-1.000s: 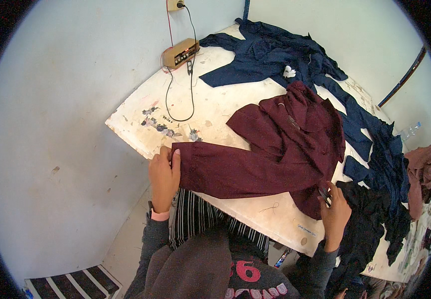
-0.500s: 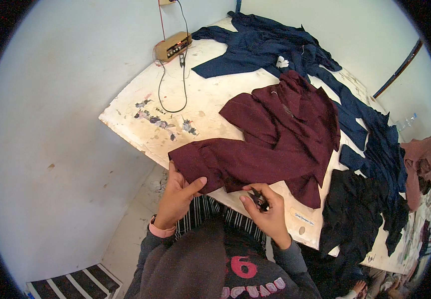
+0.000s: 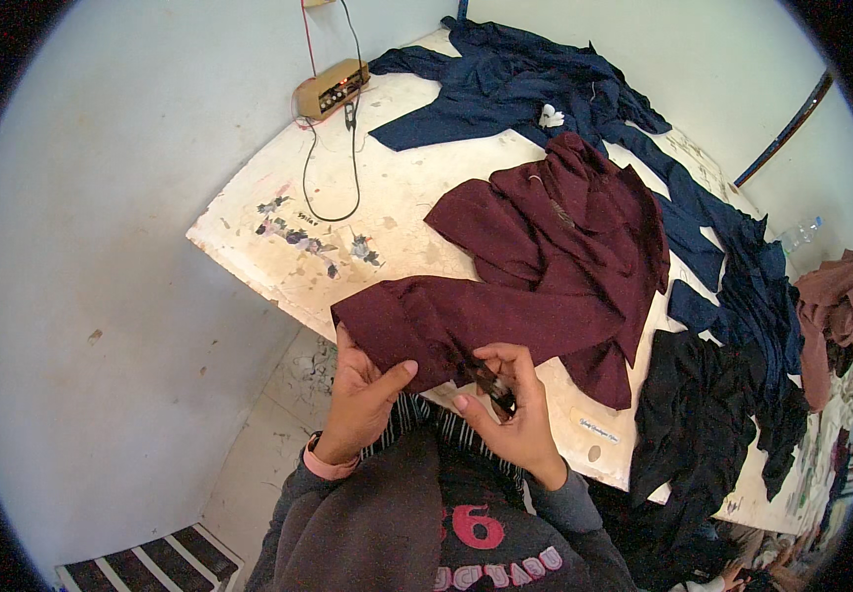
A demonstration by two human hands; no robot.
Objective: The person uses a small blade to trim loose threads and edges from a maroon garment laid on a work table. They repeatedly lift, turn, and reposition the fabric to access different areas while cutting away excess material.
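A maroon garment [image 3: 555, 237] lies rumpled on the table, one sleeve-like part stretched toward me over the near edge. My left hand [image 3: 359, 400] grips the end of that part, thumb on top and fingers underneath. Small dark thread snips [image 3: 493, 388] are in my right hand [image 3: 523, 419], held between thumb and fingers. Their tips point toward the lower edge of the maroon cloth, close to my left thumb. Whether the blades touch the cloth is hard to make out against the dark fabric.
Navy garments [image 3: 515, 84] spread along the back and right of the pale table [image 3: 249, 222]. A black garment [image 3: 698, 424] hangs over the right edge. A tan electrical box [image 3: 333, 89] with a looped cable stands at the back left. A clear bottle [image 3: 803, 233] is far right.
My right hand has moved a little left and up, bringing the snips to the cloth's edge. The left hand keeps its grip on the maroon cloth. The whole view has shifted slightly.
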